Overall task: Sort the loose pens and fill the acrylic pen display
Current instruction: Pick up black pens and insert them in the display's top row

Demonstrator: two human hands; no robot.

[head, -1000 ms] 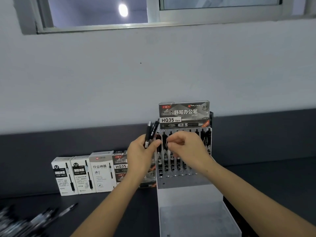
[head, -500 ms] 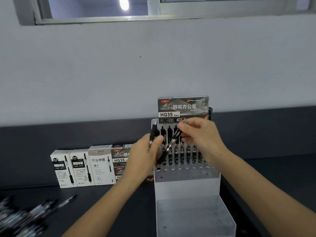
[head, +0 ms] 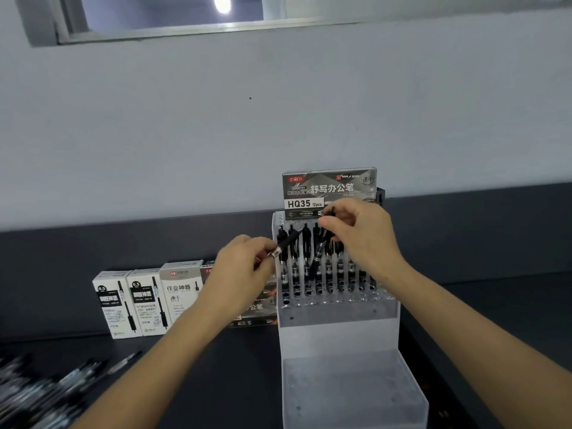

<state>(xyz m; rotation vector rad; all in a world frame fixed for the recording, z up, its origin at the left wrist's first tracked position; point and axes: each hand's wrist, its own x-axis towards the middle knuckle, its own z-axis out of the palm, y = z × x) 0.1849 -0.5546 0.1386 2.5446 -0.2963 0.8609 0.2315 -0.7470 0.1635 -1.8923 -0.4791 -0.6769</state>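
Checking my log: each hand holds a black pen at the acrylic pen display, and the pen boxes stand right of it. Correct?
No. The head view shows the pen boxes standing left of the acrylic pen display. The left hand holds one black pen, the right hand another.

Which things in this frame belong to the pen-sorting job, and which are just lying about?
In the job: acrylic pen display, pens standing in its slots, left hand gripping a black pen, right hand pinching a second pen, loose pens at bottom left.
Lying about: row of pen boxes, window.
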